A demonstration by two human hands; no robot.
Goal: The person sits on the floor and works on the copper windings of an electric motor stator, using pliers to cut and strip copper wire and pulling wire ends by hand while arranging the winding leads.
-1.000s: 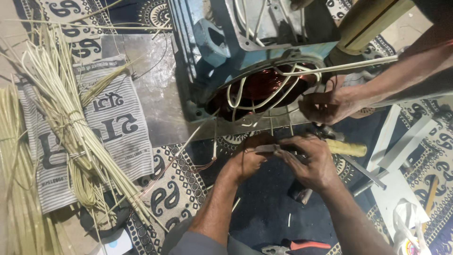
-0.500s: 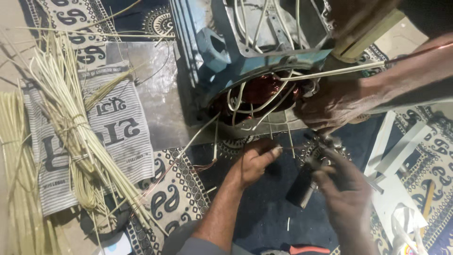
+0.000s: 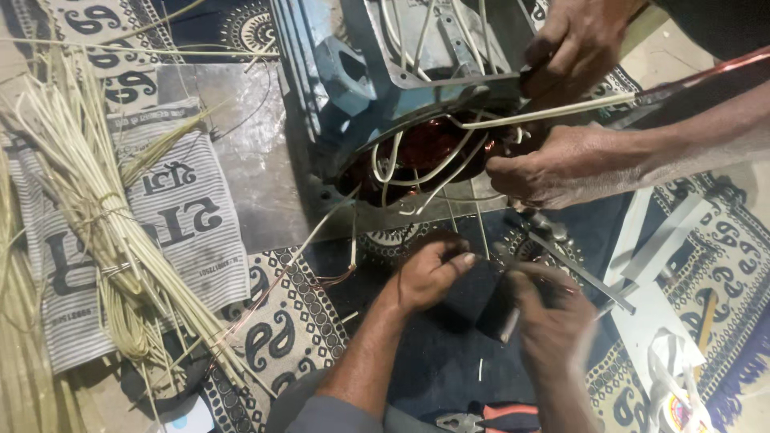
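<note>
The 2 hands have come apart since 1 second ago, when they met over a small piece below the motor. The left hand [image 3: 429, 273] now lies curled with its thumb out, just under the motor [image 3: 401, 88] rim; whether it pinches anything cannot be told. The right hand [image 3: 553, 317] has dropped lower and to the right and is blurred with motion; it is clenched round a dark tool [image 3: 501, 309] whose pale tip points down. So the joint grip is broken and the tool is now in 1 hand alone, near the motor's open end.

The motor lies on its side on a patterned mat [image 3: 297, 337] on the floor, its open end toward the person, with copper windings [image 3: 425, 148] and pale sleeved leads [image 3: 401, 172] spilling out. A co-worker's 2 hands work at that same opening: the lower hand [image 3: 561, 164] rests on the rim, the upper hand [image 3: 577, 44] grips a thin blade-like tool against the housing. A long pale sleeve [image 3: 553, 108] runs across between them.

Those hands and the loose leads crowd the opening from the right. To the left lies a bundle of pale sticks [image 3: 96, 216] on a striped sack [image 3: 192, 224]. Pliers [image 3: 489, 418] with orange handles lie at the bottom edge, and white strips [image 3: 658, 248] lie to the right.
</note>
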